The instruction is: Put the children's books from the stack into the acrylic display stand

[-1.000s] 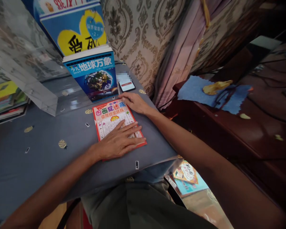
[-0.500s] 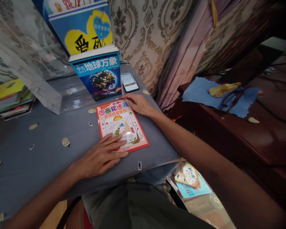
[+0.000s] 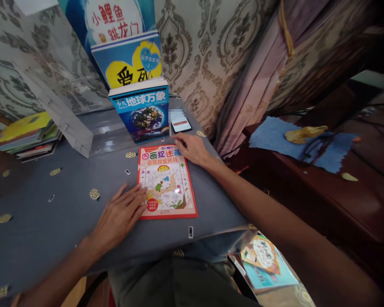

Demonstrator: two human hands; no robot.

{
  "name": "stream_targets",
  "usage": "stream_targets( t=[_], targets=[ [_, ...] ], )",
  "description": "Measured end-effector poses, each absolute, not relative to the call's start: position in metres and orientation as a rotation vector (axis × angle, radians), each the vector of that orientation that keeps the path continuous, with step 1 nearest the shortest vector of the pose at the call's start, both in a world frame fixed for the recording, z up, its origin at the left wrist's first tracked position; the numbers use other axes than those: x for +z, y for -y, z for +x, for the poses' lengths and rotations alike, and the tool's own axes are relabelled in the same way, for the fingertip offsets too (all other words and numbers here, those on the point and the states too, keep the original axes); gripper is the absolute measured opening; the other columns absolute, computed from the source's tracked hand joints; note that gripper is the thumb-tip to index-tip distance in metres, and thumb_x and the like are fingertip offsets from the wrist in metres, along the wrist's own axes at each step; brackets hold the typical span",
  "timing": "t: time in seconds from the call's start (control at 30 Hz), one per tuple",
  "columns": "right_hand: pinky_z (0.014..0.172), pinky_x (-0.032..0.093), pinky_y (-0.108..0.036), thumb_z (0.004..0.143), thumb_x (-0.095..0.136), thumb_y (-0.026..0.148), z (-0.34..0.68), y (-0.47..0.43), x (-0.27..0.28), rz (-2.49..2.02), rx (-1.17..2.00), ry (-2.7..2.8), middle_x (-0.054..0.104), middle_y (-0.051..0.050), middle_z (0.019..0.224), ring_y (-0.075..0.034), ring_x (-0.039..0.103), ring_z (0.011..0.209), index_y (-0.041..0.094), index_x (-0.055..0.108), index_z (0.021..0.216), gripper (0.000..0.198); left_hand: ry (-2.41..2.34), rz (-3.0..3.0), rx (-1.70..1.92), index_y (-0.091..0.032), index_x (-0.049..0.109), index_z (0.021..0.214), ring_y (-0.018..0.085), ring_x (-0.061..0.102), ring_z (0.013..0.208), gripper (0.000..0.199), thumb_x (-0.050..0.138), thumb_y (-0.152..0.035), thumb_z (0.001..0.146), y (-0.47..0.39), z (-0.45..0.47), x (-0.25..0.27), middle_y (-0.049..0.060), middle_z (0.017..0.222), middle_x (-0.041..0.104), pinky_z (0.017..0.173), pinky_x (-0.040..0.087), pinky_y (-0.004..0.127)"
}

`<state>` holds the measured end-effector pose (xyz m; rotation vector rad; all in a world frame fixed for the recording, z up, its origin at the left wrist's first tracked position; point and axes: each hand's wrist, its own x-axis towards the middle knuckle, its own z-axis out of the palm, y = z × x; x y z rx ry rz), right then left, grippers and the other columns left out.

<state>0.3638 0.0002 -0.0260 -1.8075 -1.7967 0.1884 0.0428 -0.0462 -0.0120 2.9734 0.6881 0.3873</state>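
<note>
A thin picture booklet point(image 3: 166, 185) with a red border and Chinese title lies closed and flat on the tablecloth. My left hand point(image 3: 121, 213) rests palm down, its fingers stretched out and their tips touching the booklet's left edge. At the upper right corner is my right hand point(image 3: 193, 149), its fingers loosely bent and apart and the thumb side by the edge. Neither hand grasps anything. Just behind the booklet stands a thick blue book point(image 3: 144, 117) with an Earth on its cover. A phone point(image 3: 181, 121) with a lit screen lies beyond my right hand.
Two more upright books, one with a yellow heart point(image 3: 131, 64), stand behind the blue book in a clear acrylic rack point(image 3: 80, 140). A stack of booklets point(image 3: 28, 132) lies at left. At right, a dark red wooden surface point(image 3: 284, 187) bears a blue cloth point(image 3: 272, 136). More booklets point(image 3: 265, 264) lie below the table.
The booklet has turned a little and lies straighter. My left hand has slid off its lower front to the left edge. The view has shifted, so things appear lower and further right.
</note>
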Motion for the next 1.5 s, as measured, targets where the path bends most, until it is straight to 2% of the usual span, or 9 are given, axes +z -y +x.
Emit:
stream_targets(
  t=[0.2, 0.37, 0.6, 0.8, 1.03, 1.37, 1.5],
  targets=[
    [0.071, 0.045, -0.033, 0.095, 0.05, 0.028, 0.345, 0.011, -0.012, -1.845, 0.223, 1.774, 0.076, -0.007, 0.084, -0.023, 0.068, 0.078, 0.018, 0.072, 0.119, 0.034, -0.999, 3.068, 0.357, -0.019, 0.066, 0.117, 0.031, 0.066, 0.119, 0.043, 0.034, -0.044, 0.104, 0.021, 0.029, -0.004, 0.013, 0.118, 0.075, 0.106, 0.045, 0.06],
    [0.067, 0.045, -0.028, 0.098, 0.048, 0.028, 0.326, 0.019, -0.011, -1.621, 0.485, 1.878, 0.077, -0.005, 0.082, -0.017, 0.067, 0.068, 0.019, 0.072, 0.115, 0.031, -1.191, 3.102, 0.292, -0.018, 0.067, 0.104, 0.035, 0.065, 0.119, 0.046, 0.033, -0.048, 0.103, 0.007, 0.04, 0.005, 0.017, 0.109, 0.076, 0.103, 0.044, 0.061],
    [0.063, 0.047, -0.025, 0.1, 0.046, 0.026, 0.325, 0.02, -0.013, -1.557, 0.602, 1.83, 0.076, -0.004, 0.078, -0.015, 0.067, 0.062, 0.018, 0.071, 0.11, 0.028, -0.816, 3.087, 0.384, -0.018, 0.063, 0.116, 0.03, 0.063, 0.115, 0.039, 0.048, -0.049, 0.099, 0.045, 0.101, 0.0, 0.014, 0.123, 0.069, 0.101, 0.049, 0.05],
    [0.062, 0.043, -0.025, 0.1, 0.048, 0.027, 0.324, 0.021, -0.011, -1.588, 0.559, 1.837, 0.075, -0.004, 0.078, -0.015, 0.067, 0.064, 0.018, 0.073, 0.105, 0.027, -0.749, 3.19, 0.468, -0.013, 0.064, 0.107, 0.028, 0.066, 0.104, 0.028, 0.051, -0.036, 0.1, 0.058, 0.119, -0.01, 0.014, 0.111, 0.072, 0.088, 0.057, 0.043],
    [0.063, 0.041, -0.027, 0.098, 0.048, 0.025, 0.327, 0.02, -0.008, -1.646, 0.5, 1.836, 0.076, -0.005, 0.08, -0.017, 0.066, 0.066, 0.018, 0.074, 0.106, 0.028, -0.74, 3.121, 0.551, -0.015, 0.068, 0.103, 0.023, 0.069, 0.1, 0.027, 0.043, -0.026, 0.103, 0.054, 0.117, -0.004, 0.009, 0.103, 0.076, 0.088, 0.059, 0.039],
    [0.062, 0.039, -0.027, 0.097, 0.045, 0.027, 0.327, 0.02, -0.007, -1.601, 0.436, 1.786, 0.072, -0.005, 0.074, -0.018, 0.065, 0.068, 0.017, 0.072, 0.09, 0.03, -0.731, 3.155, 0.595, -0.013, 0.071, 0.105, 0.025, 0.07, 0.101, 0.028, 0.045, -0.024, 0.101, 0.056, 0.117, -0.007, 0.009, 0.107, 0.077, 0.087, 0.061, 0.041],
    [0.065, 0.042, -0.027, 0.1, 0.041, 0.031, 0.325, 0.033, 0.002, -1.516, 0.465, 1.738, 0.072, -0.004, 0.077, -0.018, 0.064, 0.072, 0.018, 0.072, 0.095, 0.034, -0.708, 3.212, 0.651, -0.01, 0.071, 0.102, 0.026, 0.07, 0.1, 0.028, 0.048, -0.026, 0.1, 0.057, 0.117, -0.01, 0.011, 0.106, 0.077, 0.085, 0.061, 0.04]
  ],
)
